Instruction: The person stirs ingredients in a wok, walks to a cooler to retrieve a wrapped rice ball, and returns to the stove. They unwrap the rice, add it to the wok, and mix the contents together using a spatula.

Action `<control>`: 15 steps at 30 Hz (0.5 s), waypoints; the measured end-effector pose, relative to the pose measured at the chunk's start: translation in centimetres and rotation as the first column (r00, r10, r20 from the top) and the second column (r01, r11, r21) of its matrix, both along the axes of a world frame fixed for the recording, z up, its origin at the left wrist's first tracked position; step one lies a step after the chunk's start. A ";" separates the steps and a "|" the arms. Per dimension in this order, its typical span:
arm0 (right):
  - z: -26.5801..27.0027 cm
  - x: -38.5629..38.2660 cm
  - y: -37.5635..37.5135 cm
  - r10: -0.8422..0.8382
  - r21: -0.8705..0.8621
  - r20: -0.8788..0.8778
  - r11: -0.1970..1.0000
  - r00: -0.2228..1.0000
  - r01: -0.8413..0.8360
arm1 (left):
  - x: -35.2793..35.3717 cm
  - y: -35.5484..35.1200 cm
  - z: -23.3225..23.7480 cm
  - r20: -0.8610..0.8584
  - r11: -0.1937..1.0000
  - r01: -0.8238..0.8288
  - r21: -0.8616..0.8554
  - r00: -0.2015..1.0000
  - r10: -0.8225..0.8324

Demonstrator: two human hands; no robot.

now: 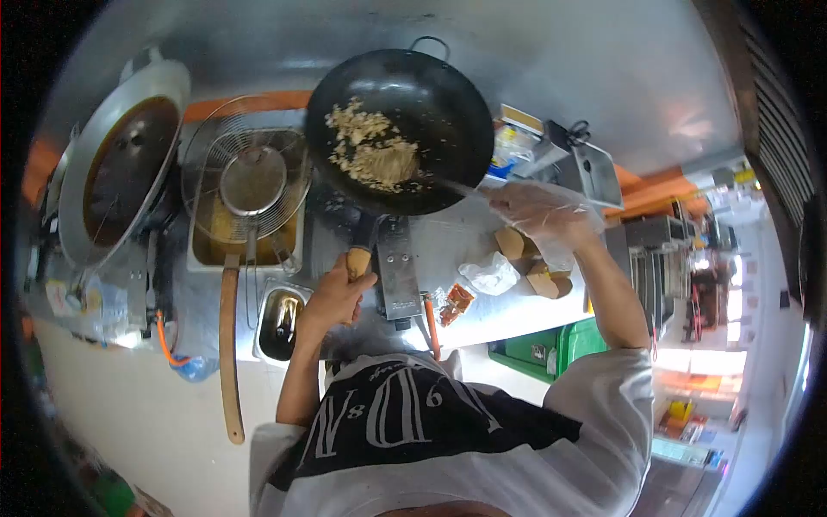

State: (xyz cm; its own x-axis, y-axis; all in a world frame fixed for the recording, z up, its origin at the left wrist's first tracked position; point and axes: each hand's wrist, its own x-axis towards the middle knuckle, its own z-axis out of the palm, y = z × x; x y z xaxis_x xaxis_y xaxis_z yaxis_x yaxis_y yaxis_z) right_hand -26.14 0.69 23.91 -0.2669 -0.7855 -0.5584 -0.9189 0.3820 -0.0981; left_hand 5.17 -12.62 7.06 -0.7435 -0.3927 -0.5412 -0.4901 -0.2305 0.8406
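Observation:
My left hand [336, 297] is closed around the wooden-ended handle of a black wok [457, 129]. Light brown chopped food [357, 129] lies in the wok, mostly on its left side. In a clear plastic glove, my right hand [547, 215] grips the metal handle of a wok spatula [465, 187]. The spatula reaches over the wok's right rim, and its head is down among the food, partly blurred. Below the wok stands a metal burner [399, 271].
On the left are a large pan of dark liquid [103, 241], wire strainers [252, 181] over a steel tray and a small oil container [280, 323]. Crumpled plastic [491, 274], a red sauce packet [457, 303] and cardboard boxes [547, 280] lie right. A green crate [534, 351] sits lower.

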 end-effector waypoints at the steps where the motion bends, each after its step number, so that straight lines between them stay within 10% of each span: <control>1: -2.7 -0.7 0.5 -0.019 -0.032 0.028 0.999 0.999 0.020 | -0.3 0.0 0.1 0.009 1.000 -0.017 0.012 1.000 0.016; 2: -8.7 -3.6 2.1 -0.057 -0.067 0.047 0.996 0.997 0.060 | -0.2 0.0 -1.6 -0.019 0.999 -0.001 -0.032 1.000 0.001; 3: -22.3 -11.5 4.6 0.388 -0.681 0.121 0.702 0.914 -0.208 | -0.3 -0.3 -2.5 0.029 0.998 0.022 -0.056 0.999 -0.021; 4: -12.7 -4.3 1.4 0.044 -0.148 0.217 0.989 0.975 -0.012 | -0.7 0.0 -3.3 0.072 0.996 0.053 -0.076 0.996 -0.047; 5: -17.0 -6.4 3.5 0.222 -0.518 0.683 0.819 0.695 0.247 | -0.8 0.2 -2.1 0.031 0.999 0.030 -0.023 0.999 -0.030; 6: -13.7 -6.1 2.8 0.344 -0.591 0.603 0.799 0.720 0.113 | -0.9 0.5 -1.0 -0.001 1.000 -0.004 -0.006 1.000 0.004; 7: -9.6 -4.9 -0.4 -0.016 -0.192 0.036 0.981 0.999 0.023 | -1.1 0.8 -0.2 0.051 1.000 0.000 -0.013 0.999 0.000; 10: -13.7 -11.7 3.2 0.283 -0.508 0.240 0.851 0.929 -0.128 | -1.6 1.1 -0.4 0.093 1.000 -0.015 0.010 0.996 0.014; 15: -15.9 -6.2 0.8 0.224 -0.030 -0.001 0.974 0.974 -0.224 | -1.3 0.7 -1.6 0.085 0.998 -0.041 0.045 0.996 0.037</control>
State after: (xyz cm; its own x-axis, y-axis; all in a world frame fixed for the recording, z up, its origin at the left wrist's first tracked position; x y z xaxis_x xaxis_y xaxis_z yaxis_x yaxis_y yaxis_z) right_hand -32.34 1.46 8.05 -0.0809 -0.8414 -0.5344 -0.9807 0.1630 -0.1082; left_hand 3.85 -11.95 5.44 -0.6794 -0.3935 -0.6193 -0.5485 -0.2883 0.7849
